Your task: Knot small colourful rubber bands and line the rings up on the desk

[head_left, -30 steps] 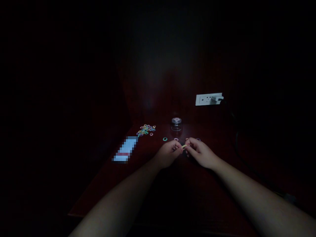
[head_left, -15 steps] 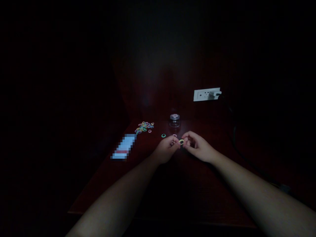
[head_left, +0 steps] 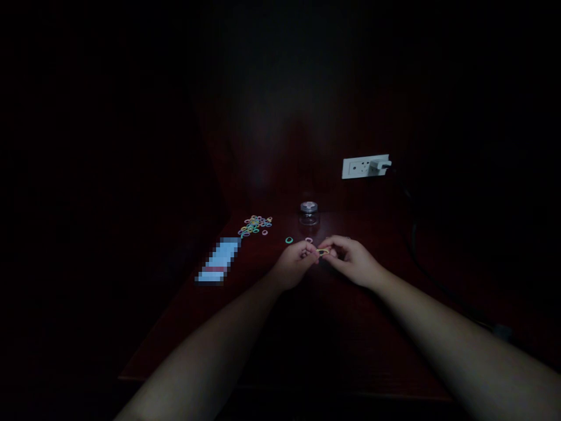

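Observation:
In dim light my left hand and my right hand meet over a dark red table. Both pinch one small yellow elastic band between their fingertips. A green band and a pink band lie on the table just beyond my left hand. Further back left is a pile of several coloured bands. A small clear jar with a silver lid stands behind my hands.
A blurred light-blue flat object lies at the table's left edge. A white wall socket with a plug sits on the back wall, and a dark cable runs down on the right. The surroundings are too dark to make out.
The yellow band went from stretched flat, to an open ring, to pinched narrow again between both hands. The view shifted slightly downward in frame.

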The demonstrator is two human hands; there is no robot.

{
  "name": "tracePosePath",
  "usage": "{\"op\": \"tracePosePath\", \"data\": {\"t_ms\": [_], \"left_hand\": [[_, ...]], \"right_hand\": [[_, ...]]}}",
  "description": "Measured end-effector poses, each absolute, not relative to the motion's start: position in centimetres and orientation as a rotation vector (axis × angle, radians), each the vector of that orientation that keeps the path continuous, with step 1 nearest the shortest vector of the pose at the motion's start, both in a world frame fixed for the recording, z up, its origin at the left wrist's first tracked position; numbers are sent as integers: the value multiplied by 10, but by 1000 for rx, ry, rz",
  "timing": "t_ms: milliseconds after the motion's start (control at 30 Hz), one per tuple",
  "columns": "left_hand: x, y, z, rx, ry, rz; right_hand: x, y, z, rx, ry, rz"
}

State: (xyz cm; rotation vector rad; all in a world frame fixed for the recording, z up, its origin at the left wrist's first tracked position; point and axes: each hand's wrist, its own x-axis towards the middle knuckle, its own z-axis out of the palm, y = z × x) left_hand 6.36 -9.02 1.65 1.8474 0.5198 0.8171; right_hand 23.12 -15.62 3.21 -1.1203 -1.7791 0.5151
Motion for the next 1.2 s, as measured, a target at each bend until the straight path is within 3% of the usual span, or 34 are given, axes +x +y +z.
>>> {"op": "tracePosePath", "data": {"t_ms": [300,1200], "left_hand": [[64,-93,21,1862,566,813],[61,-97,26,1869,587,871]], "right_hand": [[234,-156,34,-1134,-1840,363],[236,-156,34,-1187,-1783,416]]}}
